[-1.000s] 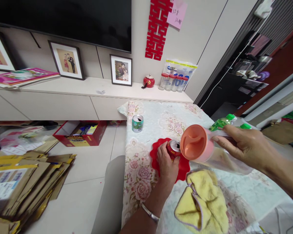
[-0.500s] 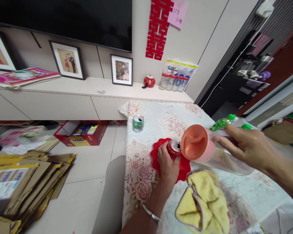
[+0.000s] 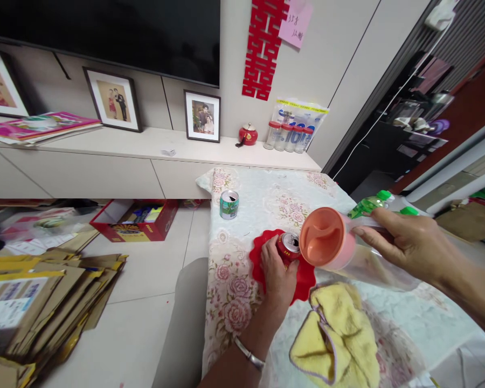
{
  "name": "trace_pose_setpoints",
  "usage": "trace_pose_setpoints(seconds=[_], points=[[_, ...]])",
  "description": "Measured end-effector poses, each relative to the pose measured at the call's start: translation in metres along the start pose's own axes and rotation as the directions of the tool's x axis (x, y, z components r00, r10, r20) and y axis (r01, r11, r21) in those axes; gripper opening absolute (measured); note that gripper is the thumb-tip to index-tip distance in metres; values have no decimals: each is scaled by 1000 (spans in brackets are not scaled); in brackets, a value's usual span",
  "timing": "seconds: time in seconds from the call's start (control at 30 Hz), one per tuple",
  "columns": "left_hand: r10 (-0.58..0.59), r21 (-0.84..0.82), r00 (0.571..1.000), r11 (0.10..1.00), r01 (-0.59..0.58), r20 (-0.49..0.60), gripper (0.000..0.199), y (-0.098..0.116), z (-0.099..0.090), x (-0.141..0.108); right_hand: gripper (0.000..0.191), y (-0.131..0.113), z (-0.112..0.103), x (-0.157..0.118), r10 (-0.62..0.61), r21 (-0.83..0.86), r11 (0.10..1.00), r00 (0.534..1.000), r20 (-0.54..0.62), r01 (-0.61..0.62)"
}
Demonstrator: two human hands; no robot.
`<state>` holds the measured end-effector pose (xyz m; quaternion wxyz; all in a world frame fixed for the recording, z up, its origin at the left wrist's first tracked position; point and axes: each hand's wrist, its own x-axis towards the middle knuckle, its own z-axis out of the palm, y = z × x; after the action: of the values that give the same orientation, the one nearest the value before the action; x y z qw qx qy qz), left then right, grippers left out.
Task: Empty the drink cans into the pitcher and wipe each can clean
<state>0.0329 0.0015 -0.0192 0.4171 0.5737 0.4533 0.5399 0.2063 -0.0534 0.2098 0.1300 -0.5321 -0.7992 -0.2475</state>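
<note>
My left hand (image 3: 278, 269) is wrapped round a red drink can (image 3: 288, 246), whose tab is opened. The can is over a red scalloped plate (image 3: 262, 253) on the table. My right hand (image 3: 408, 242) grips the handle of a clear plastic pitcher (image 3: 380, 267) with an orange lid (image 3: 322, 237). The pitcher is tipped left, its lid close beside the can's top; I cannot make out any liquid between them. A crumpled yellow cloth (image 3: 347, 334) lies just below the pitcher.
A green can (image 3: 229, 205) stands near the table's left edge. Green-capped bottles (image 3: 369, 203) are behind the pitcher. The flowered tablecloth (image 3: 262, 188) reaches the white cabinet (image 3: 125, 153). Flattened cardboard (image 3: 64, 302) and a red box (image 3: 157, 226) lie on the floor at left.
Both hands, the can and the tilted pitcher stay in nearly the same place. Only a very slight shift of the whole view shows.
</note>
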Motion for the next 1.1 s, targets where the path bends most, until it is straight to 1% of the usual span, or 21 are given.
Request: trace_pose_setpoints(seconds=[0.1, 0.27, 0.5, 0.63, 0.87, 1.0, 1.1], points=[[-1, 0, 1000, 1000, 1, -6, 69, 0, 0, 0, 53, -2, -1, 1, 40, 5, 999, 999, 34, -40], [-10, 3, 1000, 1000, 10, 1, 67, 2, -1, 0, 52, -1, 0, 2, 51, 59, 997, 998, 33, -53], [9, 22, 1000, 1000, -9, 3, 67, 1, -1, 1, 45, 3, 2, -7, 93, 107, 990, 995, 33, -96], [19, 18, 1000, 1000, -19, 6, 67, 0, -1, 0, 42, 1, 3, -7, 93, 108, 990, 995, 23, -95], [20, 12, 1000, 1000, -20, -5, 66, -2, 0, 0, 44, 1, 1, -4, 84, 104, 991, 996, 8, -84], [25, 9, 1000, 1000, -25, -12, 64, -3, 0, 0, 43, 3, 4, -8, 45, 74, 996, 999, -9, -44], [26, 10, 1000, 1000, -26, -15, 63, -3, 0, 0, 43, 4, 8, -11, 59, 54, 997, 998, -4, -58]])
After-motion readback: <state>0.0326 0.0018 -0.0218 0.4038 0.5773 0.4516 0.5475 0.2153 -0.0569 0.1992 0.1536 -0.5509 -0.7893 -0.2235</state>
